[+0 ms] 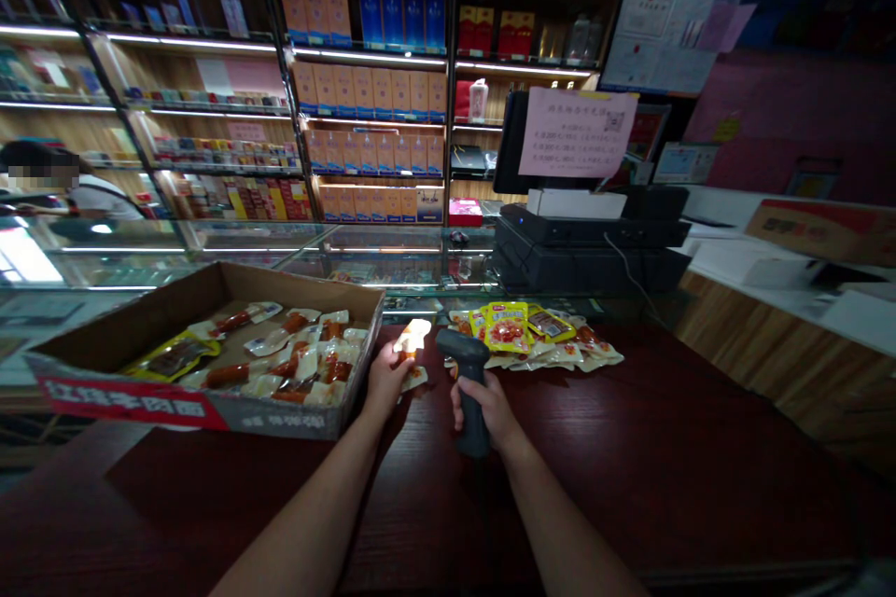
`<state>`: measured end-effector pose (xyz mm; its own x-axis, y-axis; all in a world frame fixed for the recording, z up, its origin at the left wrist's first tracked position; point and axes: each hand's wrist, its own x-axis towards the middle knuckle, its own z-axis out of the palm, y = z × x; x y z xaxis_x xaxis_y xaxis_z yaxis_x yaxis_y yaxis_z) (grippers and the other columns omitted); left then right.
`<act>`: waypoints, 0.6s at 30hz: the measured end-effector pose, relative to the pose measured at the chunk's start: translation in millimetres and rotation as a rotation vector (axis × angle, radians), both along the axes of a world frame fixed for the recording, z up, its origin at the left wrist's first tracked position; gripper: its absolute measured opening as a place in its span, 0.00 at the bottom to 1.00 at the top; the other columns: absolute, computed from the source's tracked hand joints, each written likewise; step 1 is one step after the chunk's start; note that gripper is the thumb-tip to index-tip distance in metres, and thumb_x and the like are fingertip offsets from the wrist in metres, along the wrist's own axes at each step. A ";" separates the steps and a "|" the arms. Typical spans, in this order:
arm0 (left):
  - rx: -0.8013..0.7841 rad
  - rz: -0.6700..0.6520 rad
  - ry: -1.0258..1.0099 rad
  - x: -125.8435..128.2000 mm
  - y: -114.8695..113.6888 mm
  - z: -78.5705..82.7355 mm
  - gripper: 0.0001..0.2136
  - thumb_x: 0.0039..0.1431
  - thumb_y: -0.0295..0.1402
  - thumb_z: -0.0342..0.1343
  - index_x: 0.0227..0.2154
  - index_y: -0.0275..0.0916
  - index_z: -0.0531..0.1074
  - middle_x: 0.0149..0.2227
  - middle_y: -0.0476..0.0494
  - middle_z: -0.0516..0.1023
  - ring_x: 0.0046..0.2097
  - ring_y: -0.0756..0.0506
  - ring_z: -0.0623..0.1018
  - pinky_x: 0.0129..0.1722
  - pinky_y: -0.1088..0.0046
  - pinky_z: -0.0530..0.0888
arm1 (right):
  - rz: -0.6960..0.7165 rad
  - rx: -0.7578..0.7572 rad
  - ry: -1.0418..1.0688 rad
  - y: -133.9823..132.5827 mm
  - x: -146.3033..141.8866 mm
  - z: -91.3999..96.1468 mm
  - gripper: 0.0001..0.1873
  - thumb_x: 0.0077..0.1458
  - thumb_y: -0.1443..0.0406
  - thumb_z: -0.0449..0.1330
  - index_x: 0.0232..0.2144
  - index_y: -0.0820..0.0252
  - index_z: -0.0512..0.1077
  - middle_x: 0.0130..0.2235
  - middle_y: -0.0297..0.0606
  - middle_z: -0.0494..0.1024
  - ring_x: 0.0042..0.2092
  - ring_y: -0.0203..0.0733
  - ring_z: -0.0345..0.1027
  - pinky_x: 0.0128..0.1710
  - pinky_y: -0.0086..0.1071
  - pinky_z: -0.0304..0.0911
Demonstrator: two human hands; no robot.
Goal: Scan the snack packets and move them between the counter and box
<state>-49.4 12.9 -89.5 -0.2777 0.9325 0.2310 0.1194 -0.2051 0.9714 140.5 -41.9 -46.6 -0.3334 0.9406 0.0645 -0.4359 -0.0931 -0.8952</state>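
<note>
My right hand (490, 410) is wrapped round the grip of a dark barcode scanner (463, 353), its head turned left toward my other hand. In my left hand (385, 384) is a small vacuum-sealed snack pack (412, 341), and bright light falls on its upper end. Another pack lies partly hidden just behind that hand. To the left stands an open cardboard box (280, 424) holding several sealed sausage-like snack packs (294, 364) and one yellow snack bag (175, 356). Beyond the scanner is a pile of snack packs with yellow bags (508, 326) on top.
The dark red tabletop (665, 466) carries all this. A monitor with a pink notice (574, 135) stands on black equipment (588, 247) at the back right. Glass display counters (231, 242) and stocked shelves line the back. A person (98, 191) is at far left.
</note>
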 end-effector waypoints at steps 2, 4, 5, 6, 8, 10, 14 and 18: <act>0.001 0.033 0.108 0.3 -3.3 6.1 0.17 0.46 0.33 0.56 0.41 0.36 0.69 0.39 0.41 0.79 0.42 0.41 0.78 0.38 0.68 0.74 | 0.002 -0.010 -0.001 0.4 -0.1 -0.2 0.20 0.41 0.56 0.65 0.33 0.61 0.66 0.18 0.27 0.70 0.14 0.32 0.61 0.12 0.26 0.61; 0.003 0.051 0.133 1.1 -6.2 11.5 0.17 0.46 0.33 0.56 0.41 0.36 0.69 0.38 0.42 0.79 0.42 0.41 0.78 0.38 0.68 0.74 | 0.000 -0.013 0.002 0.7 0.1 -0.1 0.20 0.41 0.56 0.65 0.32 0.61 0.66 0.18 0.27 0.70 0.14 0.31 0.61 0.12 0.26 0.61; 0.005 0.049 0.126 1.6 -7.3 13.6 0.17 0.46 0.32 0.56 0.41 0.35 0.69 0.38 0.42 0.79 0.41 0.41 0.78 0.38 0.68 0.74 | 0.000 -0.012 0.004 0.7 0.3 0.0 0.20 0.41 0.56 0.65 0.32 0.61 0.66 0.18 0.28 0.70 0.14 0.31 0.61 0.12 0.26 0.61; 0.005 0.043 0.114 2.1 -8.2 15.1 0.17 0.46 0.32 0.56 0.41 0.35 0.69 0.38 0.41 0.79 0.41 0.41 0.78 0.38 0.68 0.74 | 0.002 -0.011 0.007 0.6 0.4 0.1 0.20 0.41 0.56 0.65 0.32 0.61 0.66 0.18 0.28 0.70 0.14 0.31 0.61 0.12 0.26 0.61; 0.001 0.026 0.084 2.8 -9.0 16.2 0.16 0.45 0.32 0.56 0.40 0.35 0.69 0.38 0.40 0.79 0.40 0.41 0.78 0.38 0.67 0.74 | 0.005 -0.009 0.013 0.4 0.4 0.2 0.20 0.41 0.56 0.65 0.33 0.61 0.66 0.18 0.28 0.70 0.14 0.32 0.61 0.12 0.26 0.61; -0.003 0.009 0.031 3.0 -8.1 13.7 0.17 0.45 0.33 0.57 0.40 0.35 0.69 0.38 0.40 0.79 0.39 0.41 0.78 0.37 0.67 0.74 | 0.006 -0.010 0.018 0.3 0.1 -0.2 0.20 0.41 0.56 0.65 0.34 0.62 0.66 0.18 0.28 0.70 0.14 0.32 0.61 0.13 0.26 0.62; 0.012 -0.006 -0.158 1.7 -1.9 1.5 0.22 0.43 0.35 0.59 0.44 0.36 0.67 0.39 0.42 0.78 0.39 0.43 0.78 0.38 0.67 0.74 | -0.023 -0.044 0.015 2.4 0.9 -0.2 0.22 0.40 0.56 0.65 0.34 0.62 0.67 0.17 0.28 0.71 0.14 0.32 0.61 0.12 0.26 0.62; -0.020 0.002 -0.310 3.9 5.1 -2.7 0.23 0.39 0.36 0.61 0.41 0.36 0.68 0.36 0.42 0.78 0.35 0.44 0.78 0.36 0.66 0.74 | -0.116 -0.084 0.000 8.0 12.1 9.3 0.19 0.39 0.55 0.66 0.29 0.63 0.67 0.16 0.28 0.70 0.14 0.32 0.61 0.12 0.26 0.61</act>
